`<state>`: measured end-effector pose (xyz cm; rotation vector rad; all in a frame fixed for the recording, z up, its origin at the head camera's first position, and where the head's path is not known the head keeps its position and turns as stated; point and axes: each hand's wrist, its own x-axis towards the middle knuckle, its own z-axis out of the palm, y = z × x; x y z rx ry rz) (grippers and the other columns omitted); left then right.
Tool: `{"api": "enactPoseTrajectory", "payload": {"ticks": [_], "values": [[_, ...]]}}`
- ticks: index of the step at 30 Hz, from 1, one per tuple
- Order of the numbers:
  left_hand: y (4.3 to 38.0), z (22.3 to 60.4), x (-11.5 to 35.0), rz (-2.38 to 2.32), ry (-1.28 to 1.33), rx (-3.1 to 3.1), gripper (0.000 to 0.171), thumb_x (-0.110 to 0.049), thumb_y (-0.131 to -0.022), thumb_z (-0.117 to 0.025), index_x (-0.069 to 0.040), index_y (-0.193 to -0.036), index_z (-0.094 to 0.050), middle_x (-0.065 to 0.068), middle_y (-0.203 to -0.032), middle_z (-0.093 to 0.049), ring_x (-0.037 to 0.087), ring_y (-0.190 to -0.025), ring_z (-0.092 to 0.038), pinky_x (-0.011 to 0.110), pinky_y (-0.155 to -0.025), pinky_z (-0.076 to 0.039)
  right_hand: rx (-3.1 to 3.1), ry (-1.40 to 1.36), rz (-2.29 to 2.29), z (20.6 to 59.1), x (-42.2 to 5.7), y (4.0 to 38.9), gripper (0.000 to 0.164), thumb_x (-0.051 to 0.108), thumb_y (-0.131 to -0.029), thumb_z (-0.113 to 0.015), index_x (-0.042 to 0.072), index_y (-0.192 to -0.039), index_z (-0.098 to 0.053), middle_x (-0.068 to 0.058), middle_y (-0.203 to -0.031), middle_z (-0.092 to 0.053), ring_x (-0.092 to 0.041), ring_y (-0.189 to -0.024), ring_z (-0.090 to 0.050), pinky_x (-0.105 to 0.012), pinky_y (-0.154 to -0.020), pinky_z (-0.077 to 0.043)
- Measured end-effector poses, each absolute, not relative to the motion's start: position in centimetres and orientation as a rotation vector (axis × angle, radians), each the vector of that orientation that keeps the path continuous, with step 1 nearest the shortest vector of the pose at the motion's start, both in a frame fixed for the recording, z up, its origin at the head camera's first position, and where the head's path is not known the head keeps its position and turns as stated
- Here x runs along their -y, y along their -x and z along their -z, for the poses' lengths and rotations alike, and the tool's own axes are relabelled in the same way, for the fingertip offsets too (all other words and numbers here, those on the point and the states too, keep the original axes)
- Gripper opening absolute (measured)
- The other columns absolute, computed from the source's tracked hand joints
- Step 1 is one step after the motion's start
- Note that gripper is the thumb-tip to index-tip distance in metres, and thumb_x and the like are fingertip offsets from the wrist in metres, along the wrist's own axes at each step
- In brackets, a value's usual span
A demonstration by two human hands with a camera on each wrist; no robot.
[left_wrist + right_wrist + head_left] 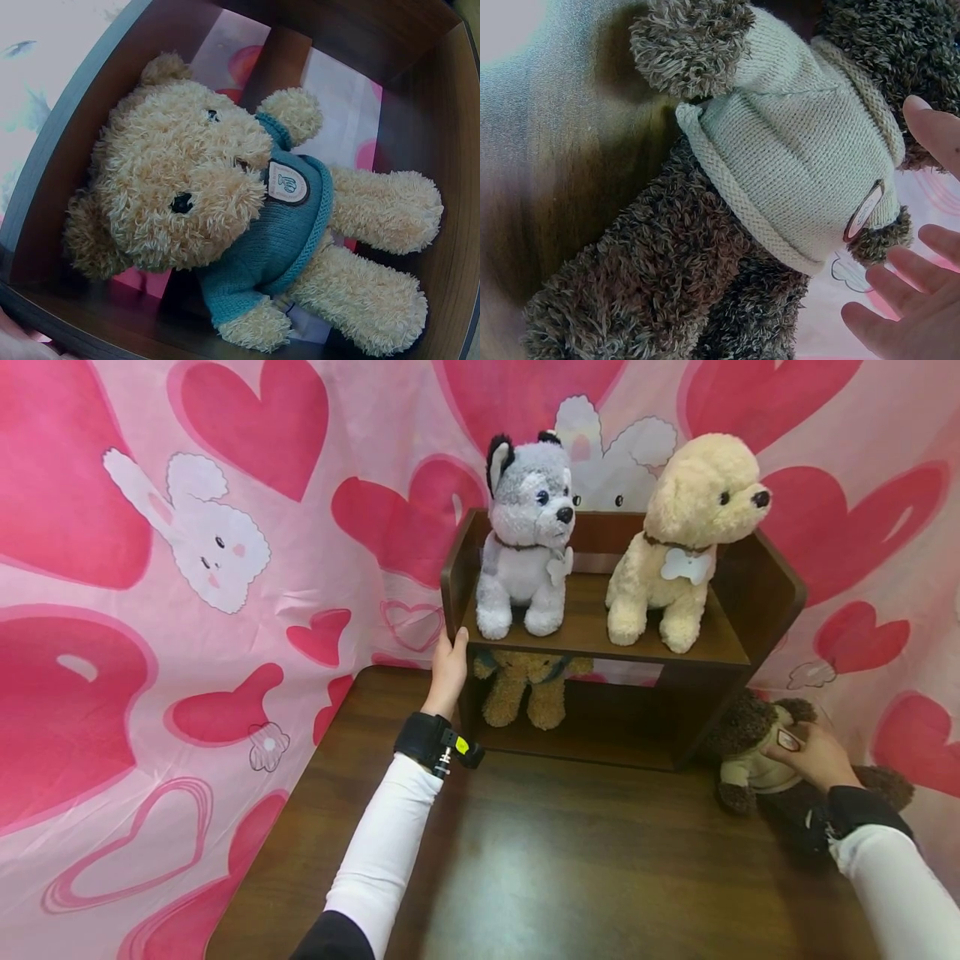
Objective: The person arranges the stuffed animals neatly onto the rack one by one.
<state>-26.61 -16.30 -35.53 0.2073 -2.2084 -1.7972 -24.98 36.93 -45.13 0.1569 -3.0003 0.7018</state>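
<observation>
My left hand (447, 670) grips the front edge of the left side panel of a dark brown two-tier wooden shelf (678, 647). In the lower compartment is a tan teddy bear (172, 165) in a teal knitted sweater, partly hidden by the upper board in the head view. To the right of the shelf, my right hand (813, 756) is beside a dark brown teddy bear (652, 255) in a cream knitted sweater with an oval label. Its fingers (900, 289) are spread and the thumb is near the bear's neck.
On the upper tier sit a grey-and-white plush husky (525, 539) and a cream plush dog (686, 539) with a bone-shaped tag. The shelf stands on a dark wooden table (570, 860). Behind hangs a pink cloth (300, 552) printed with hearts and rabbits.
</observation>
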Motion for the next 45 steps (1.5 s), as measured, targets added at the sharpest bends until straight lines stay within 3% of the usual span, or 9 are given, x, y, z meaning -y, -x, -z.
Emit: {"api": "enactPoseTrajectory", "payload": {"ticks": [11, 23, 38, 45], "values": [[26.7, 35.5, 16.4, 1.807, -0.223, 2.223, 0.053, -0.029, -0.098, -0.038, -0.006, -0.143, -0.024, 0.013, -0.144, -0.031, 0.024, -0.132, -0.027, 0.037, -0.108, -0.022, 3.098, -0.120, -0.750, 45.3, -36.5, 25.3, 0.083, 0.034, -0.081, -0.066, -0.028, -0.120, -0.028, -0.049, -0.113, -0.034, -0.059, -0.099, -0.037, -0.066, -0.081, -0.032], [26.6, 35.5, 16.5, 1.824, -0.223, 2.218, 0.056, -0.031, -0.098, -0.038, -0.005, -0.144, -0.021, 0.014, -0.146, -0.027, 0.023, -0.134, -0.024, 0.036, -0.109, -0.020, 3.090, 0.024, -0.769, 46.3, -36.3, 25.2, 0.101, 0.037, -0.077, -0.069, -0.022, -0.131, -0.008, -0.051, -0.119, -0.019, -0.065, -0.107, -0.021, -0.071, -0.086, -0.021], [26.6, 35.5, 16.2, 1.811, -0.205, 2.203, 0.052, -0.028, -0.098, -0.038, -0.006, -0.143, -0.025, 0.014, -0.143, -0.033, 0.023, -0.131, -0.029, 0.036, -0.107, -0.024, 3.174, 0.058, -0.744, 47.3, -36.0, 25.8, 0.103, 0.048, -0.077, -0.065, -0.014, -0.133, -0.006, -0.053, -0.116, -0.014, -0.071, -0.102, -0.017, -0.073, -0.075, -0.026], [26.6, 35.4, 16.2, 1.828, -0.206, 2.195, 0.049, -0.028, -0.098, -0.038, -0.007, -0.142, -0.028, 0.012, -0.141, -0.035, 0.022, -0.131, -0.030, 0.037, -0.107, -0.024, 3.208, 0.064, -0.723, 47.5, -35.8, 26.1, 0.111, 0.051, -0.075, -0.066, -0.012, -0.136, 0.001, -0.054, -0.117, -0.012, -0.072, -0.102, -0.017, -0.075, -0.073, -0.027]]}}
